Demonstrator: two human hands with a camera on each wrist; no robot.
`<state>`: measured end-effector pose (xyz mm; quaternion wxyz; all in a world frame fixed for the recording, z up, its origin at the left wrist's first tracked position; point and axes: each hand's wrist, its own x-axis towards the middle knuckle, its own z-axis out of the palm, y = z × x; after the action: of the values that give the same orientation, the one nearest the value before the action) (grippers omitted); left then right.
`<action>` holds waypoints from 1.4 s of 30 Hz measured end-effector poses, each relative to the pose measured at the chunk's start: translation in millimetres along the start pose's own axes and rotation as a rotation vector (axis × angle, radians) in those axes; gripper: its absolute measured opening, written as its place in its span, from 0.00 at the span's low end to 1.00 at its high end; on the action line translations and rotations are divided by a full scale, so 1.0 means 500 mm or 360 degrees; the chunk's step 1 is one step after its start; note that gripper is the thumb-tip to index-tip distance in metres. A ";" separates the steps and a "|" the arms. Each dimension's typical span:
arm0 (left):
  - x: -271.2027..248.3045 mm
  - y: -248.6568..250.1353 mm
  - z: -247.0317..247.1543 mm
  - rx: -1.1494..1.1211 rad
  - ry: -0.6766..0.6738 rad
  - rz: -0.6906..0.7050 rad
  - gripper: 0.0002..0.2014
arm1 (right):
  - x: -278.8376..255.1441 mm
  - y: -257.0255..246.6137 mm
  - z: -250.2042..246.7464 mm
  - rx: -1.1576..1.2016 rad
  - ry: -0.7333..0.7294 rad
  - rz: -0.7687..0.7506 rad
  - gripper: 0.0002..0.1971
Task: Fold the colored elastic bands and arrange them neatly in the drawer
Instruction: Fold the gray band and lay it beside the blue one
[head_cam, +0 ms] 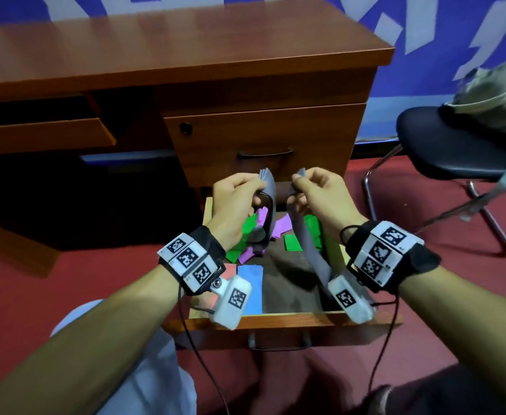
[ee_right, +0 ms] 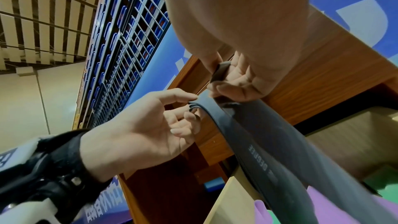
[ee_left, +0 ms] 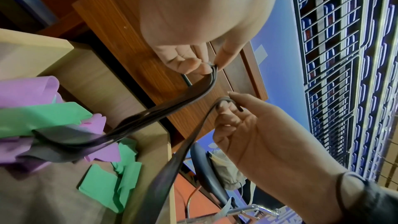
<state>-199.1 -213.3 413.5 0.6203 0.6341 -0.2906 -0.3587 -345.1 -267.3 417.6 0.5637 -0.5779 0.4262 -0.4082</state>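
Observation:
A long grey elastic band [head_cam: 310, 244] hangs between both hands above the open drawer [head_cam: 275, 320]. My left hand [head_cam: 259, 187] pinches a stack of several folded grey layers [ee_left: 172, 106] between thumb and fingers. To its right, my right hand [head_cam: 296, 182] pinches a bent loop of the same band [ee_right: 269, 142], whose tail drops into the drawer. At the drawer's back lie loose green bands [ee_left: 43, 117] and purple bands [ee_left: 28, 89]. A flat folded blue band [head_cam: 250, 286] and a red one [head_cam: 227, 269] lie at the front left.
The wooden desk [head_cam: 185, 46] stands behind, with a closed upper drawer and its handle [head_cam: 265, 152] just beyond my hands. A dark chair [head_cam: 455, 145] with a bag on it stands to the right on the red carpet. My knee in pale cloth [head_cam: 144, 369] is at lower left.

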 end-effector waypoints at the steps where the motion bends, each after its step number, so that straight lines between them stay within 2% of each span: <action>1: -0.004 -0.004 0.006 0.0004 -0.0032 -0.0018 0.06 | -0.001 0.001 -0.002 -0.0001 -0.0037 0.0016 0.08; 8: -0.021 -0.030 0.029 0.0080 -0.0099 -0.0089 0.04 | 0.008 0.022 -0.011 -0.0294 -0.0187 0.0004 0.11; 13: -0.015 -0.030 0.018 0.0053 -0.0081 -0.0079 0.05 | 0.004 0.029 -0.003 -0.0285 -0.0264 -0.0049 0.11; 19: -0.011 -0.033 0.015 0.0013 -0.0045 -0.0087 0.04 | 0.001 0.025 -0.009 -0.0231 -0.0155 -0.0018 0.10; 24: -0.014 -0.026 0.018 0.0015 -0.0051 -0.0040 0.05 | -0.002 0.029 -0.013 -0.0380 -0.0046 -0.0039 0.11; 29: -0.022 -0.024 0.021 0.0023 -0.0129 -0.0050 0.06 | -0.013 0.018 -0.010 -0.0361 -0.0203 -0.0029 0.14; 35: -0.017 -0.019 0.014 0.0058 -0.0146 -0.0007 0.05 | -0.015 0.013 -0.009 -0.0320 -0.0394 -0.0056 0.13; 42: 0.000 -0.006 -0.001 0.0009 -0.0097 -0.0015 0.05 | 0.001 0.003 -0.022 -0.0412 -0.0170 -0.0101 0.14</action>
<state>-199.0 -213.0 410.7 0.6077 0.6260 -0.3073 -0.3801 -355.5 -271.0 416.6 0.4932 -0.6799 0.4261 -0.3361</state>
